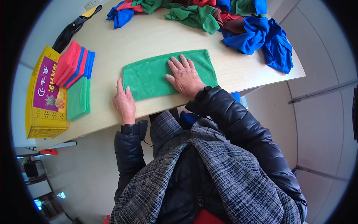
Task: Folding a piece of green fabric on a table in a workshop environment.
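A green cloth [149,76], folded into a long rectangle, lies flat on the pale wooden table [123,46] in front of me. My right hand [185,77] rests palm down on its right half, fingers stretched out and a little apart. Along the left short edge stands my left hand [125,102], thumb and fingers apart, its fingertips by the cloth's edge and nothing held. To the left is a stack of folded cloths: red and blue ones [72,63] on the far side, green ones [79,98] nearer me.
A yellow and purple box [44,95] stands at the table's left edge, beside the stack. Behind it lies a black and yellow strap-like thing [72,30]. Crumpled green cloths [197,18] and blue cloths [257,37] heap along the far side. White cabinets [320,48] stand at right.
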Available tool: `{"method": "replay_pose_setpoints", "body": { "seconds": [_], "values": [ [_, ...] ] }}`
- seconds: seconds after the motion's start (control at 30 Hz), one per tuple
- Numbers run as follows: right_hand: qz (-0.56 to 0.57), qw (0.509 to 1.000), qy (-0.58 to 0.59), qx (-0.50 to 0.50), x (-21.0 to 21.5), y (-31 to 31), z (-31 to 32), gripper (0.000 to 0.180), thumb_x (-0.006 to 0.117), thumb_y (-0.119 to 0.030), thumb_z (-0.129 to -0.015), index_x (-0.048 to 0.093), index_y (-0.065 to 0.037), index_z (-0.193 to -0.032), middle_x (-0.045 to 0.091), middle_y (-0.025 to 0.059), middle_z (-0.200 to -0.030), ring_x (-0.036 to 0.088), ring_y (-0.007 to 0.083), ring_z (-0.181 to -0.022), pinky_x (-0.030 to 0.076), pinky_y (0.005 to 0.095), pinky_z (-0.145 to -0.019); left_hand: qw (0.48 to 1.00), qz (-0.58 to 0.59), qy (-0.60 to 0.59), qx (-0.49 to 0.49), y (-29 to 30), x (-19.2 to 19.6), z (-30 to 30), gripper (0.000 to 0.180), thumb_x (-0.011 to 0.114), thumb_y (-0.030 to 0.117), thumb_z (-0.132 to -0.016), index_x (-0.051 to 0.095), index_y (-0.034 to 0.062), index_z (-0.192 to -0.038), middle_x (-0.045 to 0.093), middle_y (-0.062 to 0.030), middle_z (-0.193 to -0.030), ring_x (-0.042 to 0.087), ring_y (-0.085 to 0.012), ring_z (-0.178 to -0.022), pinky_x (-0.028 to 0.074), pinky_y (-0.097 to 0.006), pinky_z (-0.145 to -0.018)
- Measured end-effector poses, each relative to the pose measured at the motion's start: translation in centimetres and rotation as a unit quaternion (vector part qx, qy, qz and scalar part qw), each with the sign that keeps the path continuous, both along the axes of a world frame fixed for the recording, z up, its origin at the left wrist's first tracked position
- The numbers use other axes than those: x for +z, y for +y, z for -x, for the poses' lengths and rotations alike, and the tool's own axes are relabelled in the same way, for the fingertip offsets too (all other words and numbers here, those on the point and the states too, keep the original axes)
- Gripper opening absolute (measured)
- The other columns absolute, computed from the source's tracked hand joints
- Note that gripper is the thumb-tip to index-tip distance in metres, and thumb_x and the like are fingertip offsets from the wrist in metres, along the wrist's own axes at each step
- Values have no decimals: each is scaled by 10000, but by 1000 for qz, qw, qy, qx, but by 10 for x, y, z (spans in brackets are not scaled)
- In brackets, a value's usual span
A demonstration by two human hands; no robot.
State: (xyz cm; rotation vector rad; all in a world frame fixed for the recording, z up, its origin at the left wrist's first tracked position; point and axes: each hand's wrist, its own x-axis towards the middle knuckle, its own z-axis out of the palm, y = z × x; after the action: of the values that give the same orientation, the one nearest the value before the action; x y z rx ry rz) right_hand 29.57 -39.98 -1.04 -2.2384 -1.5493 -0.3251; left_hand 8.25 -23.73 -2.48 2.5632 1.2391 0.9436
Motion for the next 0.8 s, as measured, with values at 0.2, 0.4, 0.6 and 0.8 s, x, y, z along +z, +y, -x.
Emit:
{"method": "replay_pose_setpoints", "body": {
  "seconds": [0.2, 0.4, 0.6, 0.8],
  "values": [
    [35, 996, 20, -79, -10, -15, -36, 649, 462, -486, -1000, 409, -67, -1493, 384, 147, -1560, 290, 372, -1469, 214, 531, -1195, 1000, 11, 5, 21, 3, 1, 3, 484, 618, 154, -961, 470, 133, -1421, 657, -137, -717, 632, -337, -678, 464, -433, -743],
    [59, 990, 34, -126, -4, -32, -57, 656, 463, -488, -1000, 393, -75, -1504, 363, 150, -1571, 279, 375, -1473, 215, 534, -1194, 1000, 19, -6, 18, -1, 6, -1, 484, 620, 159, -958, 475, 124, -1418, 668, -134, -737, 631, -333, -692, 461, -429, -761],
    [56, 988, -24, -144, -3, -36, -36, 650, 456, -484, -1006, 379, -88, -1514, 356, 138, -1575, 269, 378, -1476, 211, 536, -1194, 999, -15, -49, 2, 3, -2, 8, 488, 643, 164, -946, 497, 163, -1412, 609, -182, -665, 614, -384, -639, 466, -496, -627],
    [66, 996, 0, -57, -1, -37, -16, 614, 458, -445, -1014, 386, -85, -1507, 357, 151, -1568, 266, 392, -1472, 206, 538, -1194, 999, -8, -45, 19, -4, 3, 13, 503, 659, 161, -933, 500, 142, -1410, 608, -179, -668, 605, -387, -641, 462, -499, -642]
  ]
}}
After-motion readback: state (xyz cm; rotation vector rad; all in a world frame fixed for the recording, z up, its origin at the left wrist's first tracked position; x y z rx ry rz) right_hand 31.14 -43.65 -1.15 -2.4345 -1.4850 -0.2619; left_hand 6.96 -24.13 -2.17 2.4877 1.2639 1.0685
